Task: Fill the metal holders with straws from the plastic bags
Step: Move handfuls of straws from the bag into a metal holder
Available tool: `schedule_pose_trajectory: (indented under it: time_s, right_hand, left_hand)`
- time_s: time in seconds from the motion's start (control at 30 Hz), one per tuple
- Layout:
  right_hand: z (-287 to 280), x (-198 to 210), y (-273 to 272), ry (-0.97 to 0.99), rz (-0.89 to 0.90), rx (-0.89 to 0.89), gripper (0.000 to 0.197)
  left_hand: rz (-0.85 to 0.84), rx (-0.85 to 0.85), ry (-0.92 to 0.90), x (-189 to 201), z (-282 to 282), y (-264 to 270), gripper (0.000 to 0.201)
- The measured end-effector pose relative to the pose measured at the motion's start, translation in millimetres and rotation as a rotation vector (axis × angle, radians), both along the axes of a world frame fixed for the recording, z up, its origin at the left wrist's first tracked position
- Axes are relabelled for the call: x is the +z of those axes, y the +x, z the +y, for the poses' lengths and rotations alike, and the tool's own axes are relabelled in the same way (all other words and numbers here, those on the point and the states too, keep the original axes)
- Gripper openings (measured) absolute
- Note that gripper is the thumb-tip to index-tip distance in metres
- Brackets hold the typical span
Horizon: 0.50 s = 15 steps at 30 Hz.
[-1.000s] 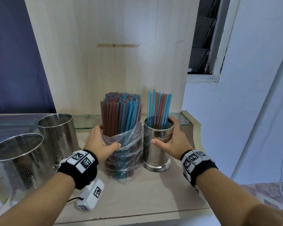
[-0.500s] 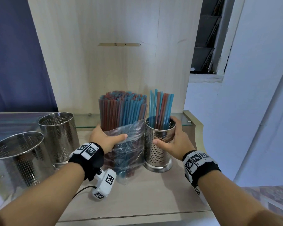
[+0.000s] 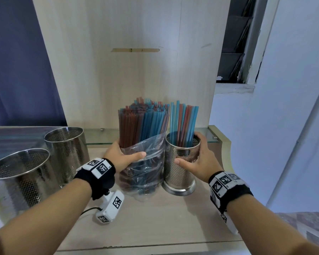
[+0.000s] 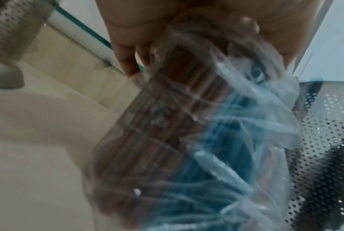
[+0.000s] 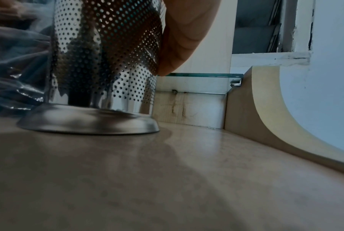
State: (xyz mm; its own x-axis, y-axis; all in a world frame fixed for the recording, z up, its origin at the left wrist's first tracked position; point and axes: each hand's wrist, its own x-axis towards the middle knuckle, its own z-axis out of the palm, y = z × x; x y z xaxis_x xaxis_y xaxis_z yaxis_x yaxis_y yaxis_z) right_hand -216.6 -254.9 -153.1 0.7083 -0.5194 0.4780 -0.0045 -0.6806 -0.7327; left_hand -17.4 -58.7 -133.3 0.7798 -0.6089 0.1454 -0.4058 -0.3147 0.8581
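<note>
Where counter (image 3: 155,223) meets wood panel (image 3: 136,80), louvred window (image 3: 234,39)

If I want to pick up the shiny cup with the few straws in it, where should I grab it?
Probably round the middle of the metal holder, coming from its right side, as the right hand grips it now. It is a straight, upright cylinder, so fingers wrap its wall easily. The plastic bag of straws crowds its left side, and the straws sticking out block the top.
</note>
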Motion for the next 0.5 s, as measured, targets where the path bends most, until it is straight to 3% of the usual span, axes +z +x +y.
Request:
schedule_pose_trajectory:
  time_s: [0.17,0.33,0.5]
  right_hand:
    - [-2.3,0.0,-1.8,0.037,0.004,0.032,0.108]
    - [-6.5,1.0,-4.4,0.053,0.012,0.057,0.11]
    - [-4.6,2.8,-5.6,0.054,0.004,0.074,0.108]
  left_hand:
    - [-0.096,-0.065,0.069,12.8,3.1,0.6,0.073]
    - [-0.148,-0.011,-0.04,12.0,2.0,-9.2,0.107]
    - [-0.173,0.062,-0.145,15.3,0.1,-19.1,0.121]
